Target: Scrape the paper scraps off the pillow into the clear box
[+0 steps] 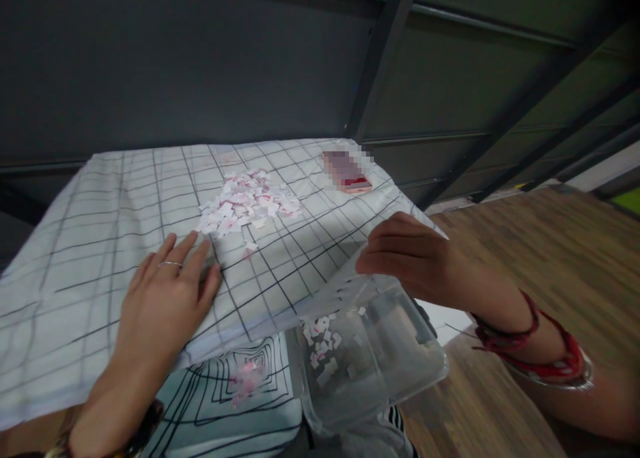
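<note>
My left hand lies with its fingers spread on a white tablecloth with a dark grid. A pale shape shows between its thumb and forefinger; I cannot make out what it is. Just beyond the fingertips is a loose heap of small white and pink paper pieces. My right hand pinches the cloth's near right edge and holds it raised. Below that edge is a clear plastic box, open at the top, with paper pieces scattered inside at its left.
A phone rests at the table's far right, its screen blurred out. A teal chair seat or cushion with black lines sits under the near edge. Dark panels stand behind the table; wood flooring lies to the right.
</note>
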The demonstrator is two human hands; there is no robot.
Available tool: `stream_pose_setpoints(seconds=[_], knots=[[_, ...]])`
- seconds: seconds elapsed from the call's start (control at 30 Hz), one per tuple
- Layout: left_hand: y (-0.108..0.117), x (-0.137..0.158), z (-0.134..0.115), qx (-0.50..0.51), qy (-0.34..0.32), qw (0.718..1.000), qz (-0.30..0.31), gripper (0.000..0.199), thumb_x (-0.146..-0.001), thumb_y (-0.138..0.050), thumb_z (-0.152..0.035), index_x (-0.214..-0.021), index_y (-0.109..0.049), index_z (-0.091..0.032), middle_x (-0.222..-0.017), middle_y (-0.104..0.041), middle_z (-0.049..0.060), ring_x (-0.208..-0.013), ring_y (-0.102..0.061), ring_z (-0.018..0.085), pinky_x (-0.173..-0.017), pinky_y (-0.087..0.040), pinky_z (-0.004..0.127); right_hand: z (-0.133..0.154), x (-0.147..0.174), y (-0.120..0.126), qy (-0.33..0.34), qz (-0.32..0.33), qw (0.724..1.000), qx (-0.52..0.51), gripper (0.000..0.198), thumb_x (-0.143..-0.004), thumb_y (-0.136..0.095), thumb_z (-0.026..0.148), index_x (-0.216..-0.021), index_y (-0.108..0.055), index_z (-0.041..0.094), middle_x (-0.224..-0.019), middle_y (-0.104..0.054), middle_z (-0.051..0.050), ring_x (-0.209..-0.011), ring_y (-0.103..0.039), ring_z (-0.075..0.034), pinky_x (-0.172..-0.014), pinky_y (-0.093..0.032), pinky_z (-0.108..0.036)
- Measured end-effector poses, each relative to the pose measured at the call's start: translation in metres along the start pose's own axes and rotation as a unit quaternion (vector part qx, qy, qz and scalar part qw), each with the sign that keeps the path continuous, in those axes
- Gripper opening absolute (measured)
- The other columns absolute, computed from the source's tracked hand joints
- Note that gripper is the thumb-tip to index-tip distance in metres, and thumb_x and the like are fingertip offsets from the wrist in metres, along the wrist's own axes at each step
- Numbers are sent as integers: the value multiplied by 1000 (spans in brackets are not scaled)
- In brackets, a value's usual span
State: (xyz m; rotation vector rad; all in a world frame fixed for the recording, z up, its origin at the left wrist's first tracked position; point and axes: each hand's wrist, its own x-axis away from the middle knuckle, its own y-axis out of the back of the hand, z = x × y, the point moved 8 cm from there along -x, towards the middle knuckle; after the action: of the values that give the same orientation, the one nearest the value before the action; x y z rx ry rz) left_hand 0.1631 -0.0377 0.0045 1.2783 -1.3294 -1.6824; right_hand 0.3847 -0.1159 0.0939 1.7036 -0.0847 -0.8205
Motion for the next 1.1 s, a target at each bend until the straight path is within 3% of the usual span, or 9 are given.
stream_pose_setpoints(seconds=[0.13,0.33,0.77,0.97,1.1], knots=[[-6,3,-11,37,-52,998,3,53,-92,-27,-42,-126,-51,-9,-137,-49,17,-133,-37,34,-107,-35,51,4,16,9,-34,25,999,13,18,-88,-43,4,-93,-56,16,-76,-65,-3,-77,-56,-14,-68,-44,-30],[-9,8,-44,118,-148,982,-14,51,-92,-32,-44,-124,-55,-12,-136,-52,15,-131,-42,29,-107,-38,47,-1,17,8,-56,10,998,32,24,-88,-39,3,-94,-58,16,-76,-64,-3,-76,-56,-14,-67,-44,-29],[-19,8,-47,143,-160,976,-14,56,-92,-31,-49,-123,-56,-10,-137,-50,16,-132,-40,30,-108,-36,47,-15,6,-2,-66,-5,996,54,30,-87,-36,4,-96,-63,15,-75,-62,-6,-77,-54,-16,-67,-44,-30],[-22,9,-45,151,-146,978,10,58,-92,-30,-51,-125,-55,-11,-138,-49,16,-133,-37,32,-107,-36,51,-17,16,17,-79,-28,995,61,29,-84,-40,0,-97,-61,15,-77,-62,-5,-76,-54,-15,-67,-45,-30],[-23,8,-44,154,-132,979,21,57,-91,-29,-51,-125,-55,-13,-139,-48,14,-134,-36,31,-109,-34,50,-8,28,21,-69,15,997,40,27,-85,-40,2,-97,-59,16,-78,-64,-5,-77,-56,-15,-68,-46,-31]])
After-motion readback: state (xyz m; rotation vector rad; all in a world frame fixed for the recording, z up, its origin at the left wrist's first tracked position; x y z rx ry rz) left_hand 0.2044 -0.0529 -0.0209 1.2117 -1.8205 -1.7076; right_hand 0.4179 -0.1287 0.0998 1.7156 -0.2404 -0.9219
